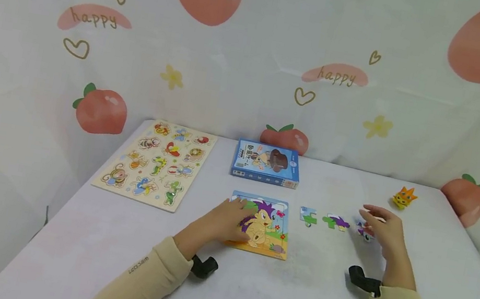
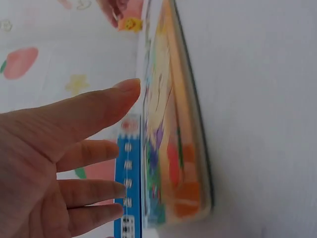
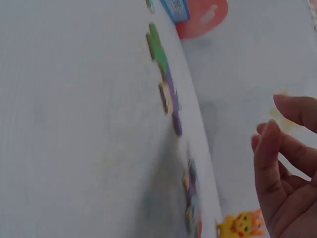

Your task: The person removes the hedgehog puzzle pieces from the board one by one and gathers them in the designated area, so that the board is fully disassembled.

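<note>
A framed jigsaw puzzle (image 1: 269, 228) with a purple-haired hedgehog picture lies flat on the table. Over its left side is my left hand (image 1: 229, 220), fingers spread and holding nothing; in the left wrist view the thumb and fingers stand apart beside the puzzle's edge. To the right, a blue-and-green puzzle piece (image 1: 307, 216) and a green-and-purple puzzle piece (image 1: 335, 221) lie in a row. My right hand (image 1: 385, 232) hovers above a third, red-and-purple puzzle piece (image 1: 366, 235), partly hidden by it. In the right wrist view its fingers curve loosely with nothing between them.
Behind the puzzle lies a blue box (image 1: 266, 163). A wooden board (image 1: 154, 161) with animal pictures rests at the left. At the far right stands a small yellow-and-orange figure (image 1: 403, 198). A patterned cloth (image 1: 244, 65) hangs along the table's back edge.
</note>
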Available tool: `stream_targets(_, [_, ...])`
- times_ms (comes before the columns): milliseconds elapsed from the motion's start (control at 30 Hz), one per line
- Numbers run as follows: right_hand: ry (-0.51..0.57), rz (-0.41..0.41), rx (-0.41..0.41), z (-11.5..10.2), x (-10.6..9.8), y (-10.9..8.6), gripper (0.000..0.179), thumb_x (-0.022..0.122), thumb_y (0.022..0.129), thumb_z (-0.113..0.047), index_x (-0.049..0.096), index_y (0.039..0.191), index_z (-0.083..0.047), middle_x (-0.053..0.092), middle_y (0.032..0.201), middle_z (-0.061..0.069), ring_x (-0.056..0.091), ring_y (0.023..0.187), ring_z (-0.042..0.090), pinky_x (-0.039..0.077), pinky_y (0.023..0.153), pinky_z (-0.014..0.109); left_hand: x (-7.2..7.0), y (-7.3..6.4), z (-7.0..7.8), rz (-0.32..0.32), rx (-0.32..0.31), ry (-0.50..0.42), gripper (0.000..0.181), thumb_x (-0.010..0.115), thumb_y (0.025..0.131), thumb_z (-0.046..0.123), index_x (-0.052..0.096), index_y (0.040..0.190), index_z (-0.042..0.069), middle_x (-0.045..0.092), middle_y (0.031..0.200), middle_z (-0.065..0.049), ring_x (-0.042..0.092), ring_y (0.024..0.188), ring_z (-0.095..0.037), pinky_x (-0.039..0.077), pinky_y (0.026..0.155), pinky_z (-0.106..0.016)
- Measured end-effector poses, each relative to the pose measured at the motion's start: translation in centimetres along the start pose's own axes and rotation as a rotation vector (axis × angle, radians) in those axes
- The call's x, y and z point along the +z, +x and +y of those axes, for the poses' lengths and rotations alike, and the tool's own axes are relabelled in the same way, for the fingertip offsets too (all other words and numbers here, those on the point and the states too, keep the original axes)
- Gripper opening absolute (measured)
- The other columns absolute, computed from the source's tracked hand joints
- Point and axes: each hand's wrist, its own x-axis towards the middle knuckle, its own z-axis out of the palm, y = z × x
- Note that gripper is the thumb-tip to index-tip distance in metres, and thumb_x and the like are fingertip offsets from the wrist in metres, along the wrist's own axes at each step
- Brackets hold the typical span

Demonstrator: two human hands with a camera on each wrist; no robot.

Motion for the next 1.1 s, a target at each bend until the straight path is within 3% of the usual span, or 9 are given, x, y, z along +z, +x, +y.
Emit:
stream_targets(167, [-0.070,-0.139,-0.067,-1.7,1.5,0.3,0.062,0.053,0.093,-0.040,0.042,0.136,0.004,0.045,0.130,0.024,0.059,0.077,0.000,0.051,0.070,0.017,-0.6,-0.2,-2.2,-0.001,-0.067,-0.101,0.071,0.067,0.083,0.041,0.040,0.142,0.013,0.031,0.151,-0.015,0.022,0.143,-0.032,0.016,0.117,-0.048])
stream_targets(367, [-0.098,-0.229,-0.156,-3.7,4.2,0.6,0.059,0.060,0.090,-0.034,0.046,0.133,0.004,0.049,0.127,0.026,0.063,0.083,0.014,0.053,0.069,0.022,-0.7,-0.4,-3.7,-0.024,-0.129,-0.189,0.079,0.070,0.079,0.043,0.037,0.144,0.011,0.027,0.153,-0.013,0.020,0.144,-0.028,0.018,0.117,-0.046])
stream_targets(633, [-0.172,-0.320,-0.215,-6.7,8.1,0.1,0.054,0.065,0.087,-0.031,0.052,0.129,0.000,0.054,0.127,0.023,0.058,0.101,0.030,0.052,0.078,0.032,-0.3,-0.4,-3.9,-0.055,-0.179,-0.225,0.084,0.074,0.074,0.046,0.038,0.143,0.013,0.028,0.153,-0.012,0.024,0.142,-0.031,0.025,0.114,-0.049])
stream_targets(833, [-0.173,-0.398,-0.255,-8.7,11.5,-0.4,0.050,0.068,0.084,-0.027,0.056,0.126,-0.002,0.057,0.124,0.020,0.057,0.103,0.030,0.054,0.078,0.035,-0.2,-0.3,-3.8,-0.049,-0.185,-0.211,0.081,0.074,0.075,0.045,0.041,0.142,0.013,0.030,0.152,-0.012,0.025,0.141,-0.032,0.025,0.113,-0.051])
stream_targets(1100, [-0.116,-0.513,-0.311,-9.6,15.4,-0.5,0.044,0.070,0.083,-0.020,0.060,0.122,0.000,0.060,0.118,0.019,0.060,0.084,0.020,0.054,0.071,0.030,-0.1,-0.2,-4.0,-0.045,-0.183,-0.211,0.080,0.073,0.076,0.045,0.041,0.142,0.012,0.030,0.152,-0.012,0.023,0.142,-0.033,0.024,0.113,-0.052])
